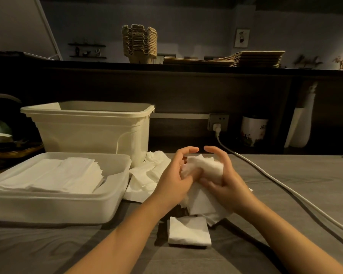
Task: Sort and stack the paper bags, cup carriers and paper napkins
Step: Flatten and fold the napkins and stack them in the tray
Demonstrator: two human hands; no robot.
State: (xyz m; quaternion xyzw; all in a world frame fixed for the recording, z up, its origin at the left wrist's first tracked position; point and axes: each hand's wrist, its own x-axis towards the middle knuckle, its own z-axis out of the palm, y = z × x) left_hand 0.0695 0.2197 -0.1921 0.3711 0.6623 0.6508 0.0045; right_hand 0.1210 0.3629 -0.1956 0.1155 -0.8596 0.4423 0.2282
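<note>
The left hand [174, 175] and right hand [226, 178] share a closed grip on a crumpled paper napkin [204, 165], right of the plastic napkin tray [48, 208]; the left hand is nearer the tray.

white napkins [203, 167], cream bin [91, 125], brown cup carriers [140, 43] & bags [251, 58], grey wood-grain table [285, 175]

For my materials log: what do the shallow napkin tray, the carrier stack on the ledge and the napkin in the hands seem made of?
Tray: likely plastic, frosted and translucent, with smooth rounded rim. Carrier stack: apparently moulded paper pulp, matte brown, rough layered edges. Held napkin: thin white tissue paper, soft, crumpling into fuzzy folds.
</note>
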